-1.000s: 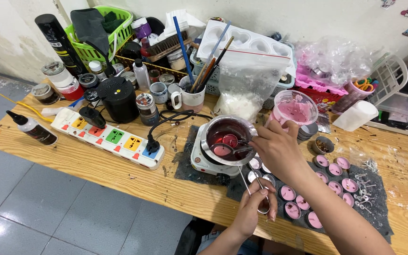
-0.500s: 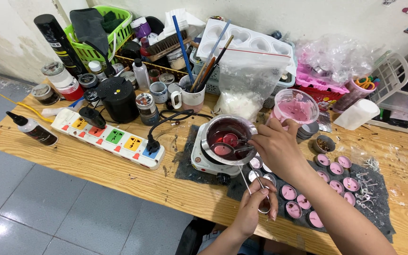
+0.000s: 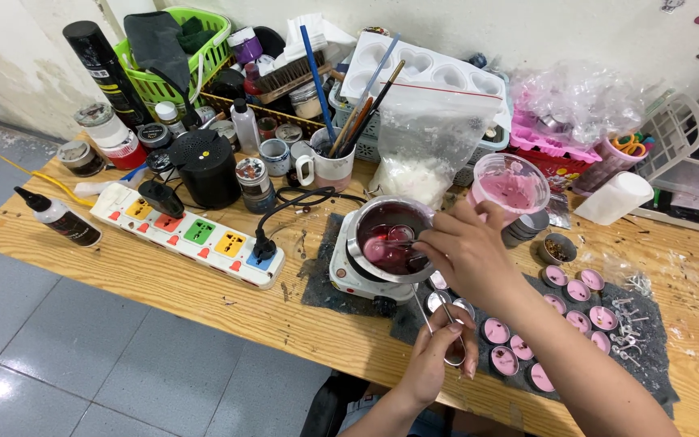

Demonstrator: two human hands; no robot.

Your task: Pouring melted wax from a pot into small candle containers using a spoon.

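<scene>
Two hands (image 3: 455, 299) over red-wax pot (image 3: 388, 239)

Spoon bowl (image 3: 402, 235) half under dark red wax; small tin (image 3: 453, 354) behind left-hand fingers (image 3: 446, 344).

Materials and finishes on the wooden bench (image 3: 163, 275).
Pale, matt, grainy wood; polished metal pot (image 3: 388, 235) holding glossy dark-red melt; white enamelled hot plate (image 3: 357, 279); smooth plastic power strip (image 3: 188, 235); crinkled clear plastic bag (image 3: 426, 154); matt dark mat (image 3: 649, 356).
</scene>
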